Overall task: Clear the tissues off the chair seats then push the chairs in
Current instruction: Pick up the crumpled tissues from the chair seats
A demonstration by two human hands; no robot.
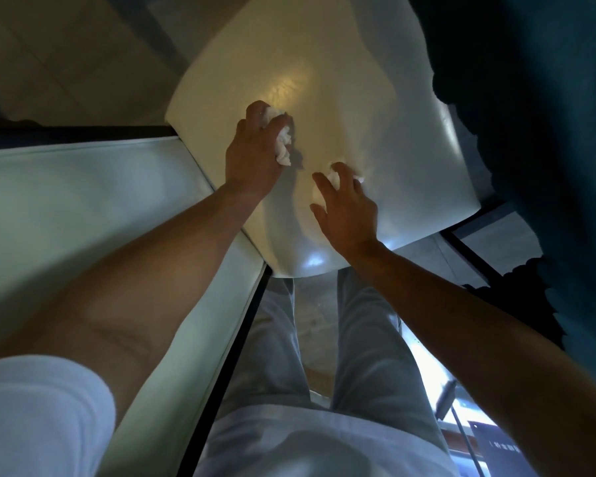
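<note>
A cream chair seat point(324, 63) fills the upper middle of the head view. My left hand point(252, 149) rests on the seat, its fingers closed on a crumpled white tissue point(283, 146). My right hand point(348, 208) lies just to the right, fingers curled over a second white tissue point(334, 177) that touches the seat. Most of that second tissue is hidden under the fingers.
A pale chair back or second seat point(66, 208) with a black frame edge point(241, 339) lies to the left. A dark teal cloth point(537, 132) hangs at the right. Black frame bars point(475, 253) cross the floor at right. My legs stand below the seat's front edge.
</note>
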